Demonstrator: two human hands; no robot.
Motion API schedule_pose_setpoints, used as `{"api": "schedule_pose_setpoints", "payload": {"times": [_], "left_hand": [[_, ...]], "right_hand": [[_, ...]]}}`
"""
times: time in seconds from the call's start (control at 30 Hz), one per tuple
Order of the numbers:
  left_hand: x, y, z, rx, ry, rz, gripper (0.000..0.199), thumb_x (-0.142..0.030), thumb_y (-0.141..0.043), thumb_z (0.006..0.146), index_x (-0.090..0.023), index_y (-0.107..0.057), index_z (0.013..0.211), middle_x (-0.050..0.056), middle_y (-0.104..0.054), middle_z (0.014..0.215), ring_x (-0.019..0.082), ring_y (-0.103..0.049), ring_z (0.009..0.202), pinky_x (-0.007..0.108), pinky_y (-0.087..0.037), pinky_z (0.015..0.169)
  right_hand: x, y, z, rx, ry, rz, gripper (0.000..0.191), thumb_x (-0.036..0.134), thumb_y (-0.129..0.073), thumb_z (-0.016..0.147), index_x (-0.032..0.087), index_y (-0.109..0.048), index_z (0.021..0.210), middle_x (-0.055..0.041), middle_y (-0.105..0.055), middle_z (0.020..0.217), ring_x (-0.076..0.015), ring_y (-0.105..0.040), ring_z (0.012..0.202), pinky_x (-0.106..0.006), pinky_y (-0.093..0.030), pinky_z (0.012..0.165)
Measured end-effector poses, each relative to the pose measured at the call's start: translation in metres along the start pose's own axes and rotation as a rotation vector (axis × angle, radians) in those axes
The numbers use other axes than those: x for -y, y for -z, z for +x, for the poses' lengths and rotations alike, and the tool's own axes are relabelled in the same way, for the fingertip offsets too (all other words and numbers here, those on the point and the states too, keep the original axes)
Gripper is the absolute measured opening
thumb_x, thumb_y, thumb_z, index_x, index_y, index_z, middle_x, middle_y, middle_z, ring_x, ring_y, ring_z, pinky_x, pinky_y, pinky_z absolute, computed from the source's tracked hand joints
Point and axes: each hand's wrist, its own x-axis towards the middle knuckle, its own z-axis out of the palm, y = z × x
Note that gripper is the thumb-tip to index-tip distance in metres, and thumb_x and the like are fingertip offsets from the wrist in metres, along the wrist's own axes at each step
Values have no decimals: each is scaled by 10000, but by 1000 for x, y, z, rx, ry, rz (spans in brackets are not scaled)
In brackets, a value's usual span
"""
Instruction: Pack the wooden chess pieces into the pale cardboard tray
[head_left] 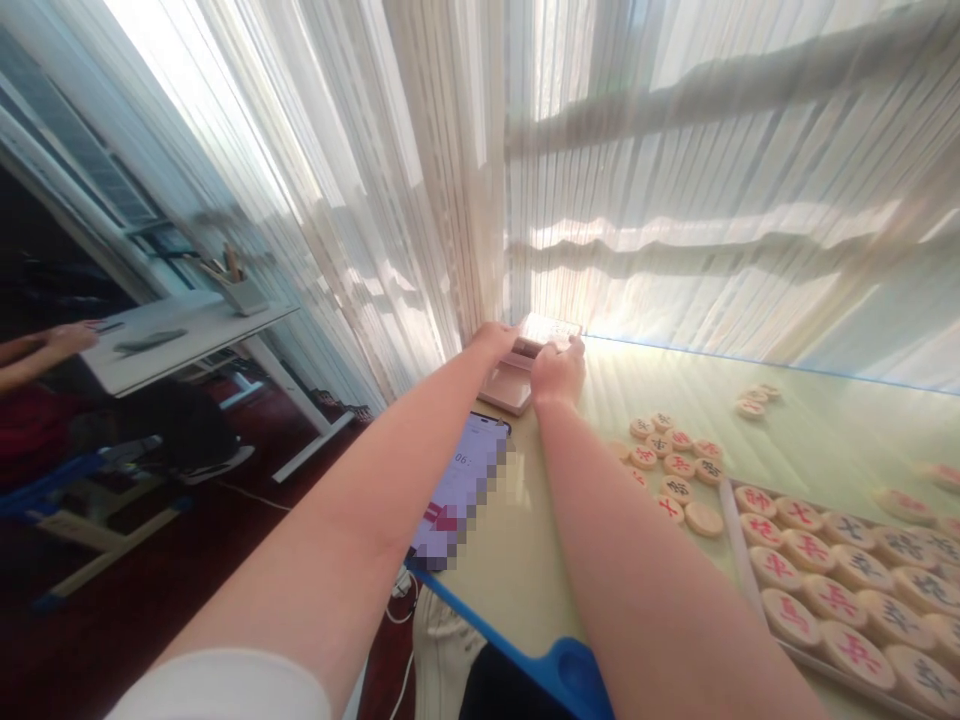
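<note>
Both arms reach to the far left corner of the pale yellow table [517, 530]. My left hand [496, 340] grips the left side of a small light box [549, 330], and my right hand [559, 372] is closed on its near right side. Directly beneath or in front of it, a pinkish box-like piece [508, 387] rests on the table. A phone with a lit screen [457, 490] lies nearer, partly behind my left forearm. Right of my right forearm, loose round xiangqi pieces [679, 465] lie in a cluster.
A tray [739, 540] holds rows of xiangqi pieces at the right. More pieces [752, 405] lie farther back. Sheer curtains [675, 180] hang behind the table. At the left, another person's hand [71, 340] is over a white desk [187, 340] with a pen holder [244, 292].
</note>
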Motion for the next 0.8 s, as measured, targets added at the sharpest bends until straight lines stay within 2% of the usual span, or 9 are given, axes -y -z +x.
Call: {"api": "schedule_pose_setpoints", "payload": {"times": [0.1, 0.27, 0.43, 0.6, 0.7, 0.8], "left_hand": [[0, -1, 0, 12, -29, 9, 175, -297, -669, 706, -142, -700, 781, 54, -665, 745, 200, -609, 757, 308, -446, 717], [-1, -1, -4, 37, -70, -61, 220, -289, -673, 699, -135, -708, 851, 41, -658, 713, 161, -596, 669, 296, -464, 688], [0, -1, -7, 3, -129, -71, 268, -289, -646, 698, -143, -712, 912, 63, -691, 813, 186, -620, 751, 313, -479, 733], [-6, -5, -5, 3, -146, -98, 287, -250, -613, 684, -150, -700, 938, 64, -696, 839, 196, -631, 769, 310, -484, 708], [-13, -4, -5, -75, -154, -93, 262, -244, -628, 665, -162, -690, 906, 56, -690, 846, 200, -626, 806, 306, -477, 721], [-21, -1, -6, -73, -156, -173, 194, -249, -637, 673, -155, -655, 841, 55, -674, 854, 180, -622, 809, 280, -476, 723]], "right_hand": [[5, 3, 0, -68, -96, 59, 484, 234, -396, 812, 67, -445, 1264, -214, -517, 1215, -316, -507, 1139, -476, -377, 982], [1, 3, 1, -208, -132, 201, 518, 264, -500, 742, 105, -469, 1234, -196, -495, 1238, -320, -460, 1179, -487, -348, 1008], [-1, 3, 1, -223, -86, 151, 524, 260, -494, 744, 88, -453, 1237, -192, -527, 1201, -321, -448, 1180, -517, -295, 1030], [2, 3, -1, -301, 5, 165, 442, 204, -491, 733, 112, -493, 1166, -174, -550, 1172, -294, -454, 1164, -478, -318, 1028], [3, 3, -2, -301, 31, 200, 419, 168, -468, 742, 113, -486, 1158, -176, -543, 1170, -283, -443, 1175, -474, -332, 1025], [4, 3, -1, -307, 49, 239, 411, 160, -444, 758, 111, -471, 1166, -178, -525, 1170, -273, -426, 1186, -470, -350, 1020]]}}
